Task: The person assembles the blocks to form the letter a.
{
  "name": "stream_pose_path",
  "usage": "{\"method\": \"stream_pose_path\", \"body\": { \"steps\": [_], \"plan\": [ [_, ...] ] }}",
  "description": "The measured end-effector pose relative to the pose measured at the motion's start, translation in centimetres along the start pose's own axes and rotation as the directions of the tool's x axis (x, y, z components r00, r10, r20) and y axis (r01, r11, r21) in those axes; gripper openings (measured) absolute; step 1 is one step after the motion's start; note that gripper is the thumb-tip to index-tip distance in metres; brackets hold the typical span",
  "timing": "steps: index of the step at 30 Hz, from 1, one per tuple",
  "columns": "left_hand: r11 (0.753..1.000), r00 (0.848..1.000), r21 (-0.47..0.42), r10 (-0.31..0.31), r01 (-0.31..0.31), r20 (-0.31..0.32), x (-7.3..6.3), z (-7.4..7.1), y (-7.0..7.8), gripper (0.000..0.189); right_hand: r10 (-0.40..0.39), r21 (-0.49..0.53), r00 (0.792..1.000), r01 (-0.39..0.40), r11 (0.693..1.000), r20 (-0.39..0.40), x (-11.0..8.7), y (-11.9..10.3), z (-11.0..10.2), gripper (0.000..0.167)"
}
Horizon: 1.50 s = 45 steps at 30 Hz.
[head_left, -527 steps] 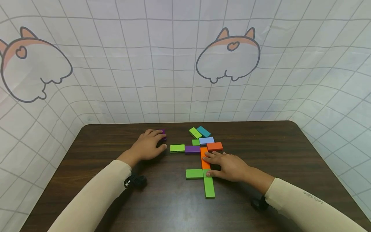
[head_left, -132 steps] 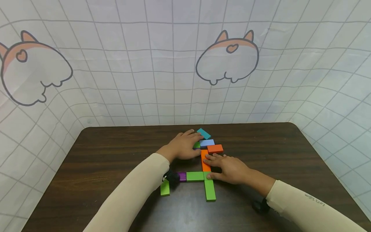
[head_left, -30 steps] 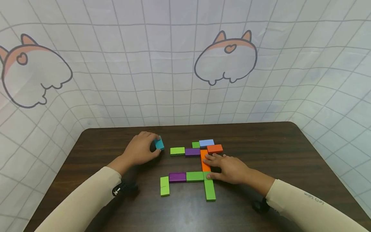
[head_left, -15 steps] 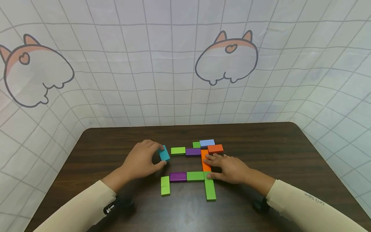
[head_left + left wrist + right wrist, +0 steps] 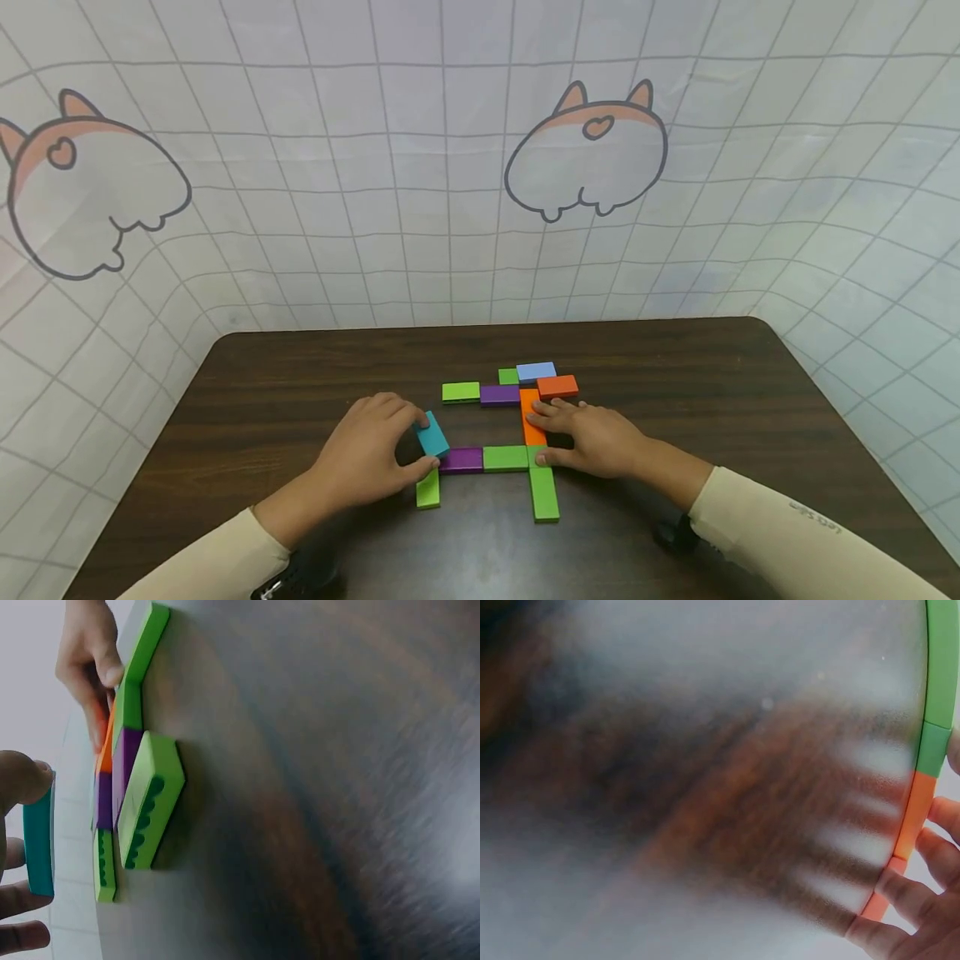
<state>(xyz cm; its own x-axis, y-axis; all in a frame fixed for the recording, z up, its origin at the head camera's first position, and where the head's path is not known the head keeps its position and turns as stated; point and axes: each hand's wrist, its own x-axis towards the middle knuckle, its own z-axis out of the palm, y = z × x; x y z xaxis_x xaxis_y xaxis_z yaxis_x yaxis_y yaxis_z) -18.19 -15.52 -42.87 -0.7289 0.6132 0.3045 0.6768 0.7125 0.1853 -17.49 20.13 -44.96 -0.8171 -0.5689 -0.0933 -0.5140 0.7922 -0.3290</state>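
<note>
My left hand pinches a teal rectangular block between thumb and fingers. The block is tilted and overlaps the junction of a light green block and a purple block in the head view. In the left wrist view, the teal block appears edge-on, apart from the light green block. Straight fingers of my right hand rest on an orange block, its thumb on the green piece below. A green block joins the purple one to that column; another green block extends toward me.
Behind lies a row with a light green block and a purple block. Beyond them are a small green block, a blue block and a red-orange block. A patterned curtain surrounds the dark wooden table.
The teal block has left the back, gone left, then come toward me in my left hand. Earlier, purple and light green blocks joined the front row. My right hand has stayed put.
</note>
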Motion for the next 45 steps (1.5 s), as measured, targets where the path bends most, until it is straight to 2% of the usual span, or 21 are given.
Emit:
{"method": "stream_pose_path", "body": {
  "steps": [8, 16, 24, 34, 45],
  "plan": [
    [0.999, 0.999, 0.029, 0.036, -0.036, -0.013, -1.4, -0.3, 1.0, 0.044, 0.0, 0.0, 1.0, 0.0, 1.0, 0.0, -0.1, 0.2, 0.0, 0.072],
    [0.997, 0.997, 0.013, 0.072, -0.072, -0.011, -3.0, 0.4, 1.6, 0.046, 0.005, 0.002, 1.0, -0.005, 1.0, 0.003, 0.0, 0.1, 0.0, 0.071],
    [0.993, 0.993, 0.005, 0.116, -0.116, -0.027, -3.9, 0.9, 2.5, 0.045, 0.004, -0.002, 1.0, -0.004, 1.0, -0.006, 0.0, 0.4, -0.1, 0.072],
    [0.994, 0.993, -0.003, 0.112, -0.112, 0.035, -4.8, 0.9, 3.3, 0.049, 0.009, 0.003, 1.0, -0.009, 1.0, 0.001, 0.2, 0.4, -0.3, 0.071],
    [0.994, 0.992, -0.029, 0.107, -0.105, 0.07, -5.7, 1.1, 4.0, 0.049, 0.015, -0.001, 1.0, -0.015, 1.0, 0.004, 0.2, 0.3, -0.3, 0.072]
  ]
}}
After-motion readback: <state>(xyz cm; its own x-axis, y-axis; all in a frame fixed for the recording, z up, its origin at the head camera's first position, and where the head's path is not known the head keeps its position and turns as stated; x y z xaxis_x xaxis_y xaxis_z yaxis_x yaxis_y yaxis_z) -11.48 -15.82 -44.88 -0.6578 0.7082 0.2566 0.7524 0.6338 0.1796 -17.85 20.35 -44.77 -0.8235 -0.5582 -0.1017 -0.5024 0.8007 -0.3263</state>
